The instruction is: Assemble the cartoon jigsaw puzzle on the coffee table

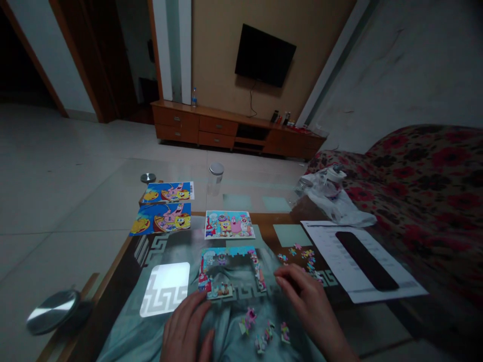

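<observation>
Lying on the desk (172, 250), the partial jigsaw (222, 259) shows a bright cartoon border around a gap. Left hand (186, 324), loosely spread, at its lower-left corner; right hand (306, 296), narrowly pinched, to its right, hold indiscernible. Beyond it: clear lidded jar (215, 180); farther right, white bag (349, 207), contents unclear.

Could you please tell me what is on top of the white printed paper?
A long, dark, round-cornered object lies on the white printed paper; whatever is beneath the object cannot be seen.
</observation>
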Action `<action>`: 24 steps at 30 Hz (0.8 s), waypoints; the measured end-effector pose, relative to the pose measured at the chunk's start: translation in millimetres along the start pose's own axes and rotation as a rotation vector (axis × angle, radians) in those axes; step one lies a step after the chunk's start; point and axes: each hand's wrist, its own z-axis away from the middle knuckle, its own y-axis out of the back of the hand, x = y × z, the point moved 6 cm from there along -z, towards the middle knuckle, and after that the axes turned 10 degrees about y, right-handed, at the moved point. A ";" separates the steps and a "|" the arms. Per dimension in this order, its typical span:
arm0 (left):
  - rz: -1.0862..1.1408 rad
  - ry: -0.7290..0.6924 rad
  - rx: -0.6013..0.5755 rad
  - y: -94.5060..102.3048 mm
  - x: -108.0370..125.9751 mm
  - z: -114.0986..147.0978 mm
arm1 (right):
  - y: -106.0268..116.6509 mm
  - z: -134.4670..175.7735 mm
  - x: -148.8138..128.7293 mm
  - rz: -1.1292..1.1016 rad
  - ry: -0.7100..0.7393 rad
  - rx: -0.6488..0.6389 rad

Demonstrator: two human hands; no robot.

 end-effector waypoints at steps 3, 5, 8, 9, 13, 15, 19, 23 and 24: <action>0.028 0.006 -0.010 2.5 0.0 -1.1 | 13.7 7.9 7.4 0.018 -0.013 0.034; 0.032 -0.003 -0.017 3.2 0.5 -2.2 | 18.3 13.5 11.2 0.024 -0.019 0.027; 0.030 -0.017 0.001 7.1 3.6 -6.6 | 16.3 23.1 15.9 0.026 -0.034 -0.054; 0.026 -0.019 0.017 9.4 5.4 -8.9 | 14.0 26.7 17.7 0.034 -0.044 -0.093; 0.015 -0.040 0.088 16.4 12.6 -17.4 | 1.2 42.7 22.8 0.102 -0.085 -0.265; 0.026 -0.048 0.093 13.5 13.1 -17.1 | -5.8 49.6 21.0 0.111 -0.091 -0.319; 0.072 0.023 0.101 1.2 2.8 -5.5 | -19.2 55.7 7.8 0.092 -0.073 -0.338; 0.060 0.022 0.025 -7.4 -1.9 4.0 | -33.5 53.2 -3.9 0.072 -0.029 -0.385; 0.057 0.003 0.003 -8.0 -0.8 4.7 | -36.0 52.0 -4.2 0.079 -0.026 -0.393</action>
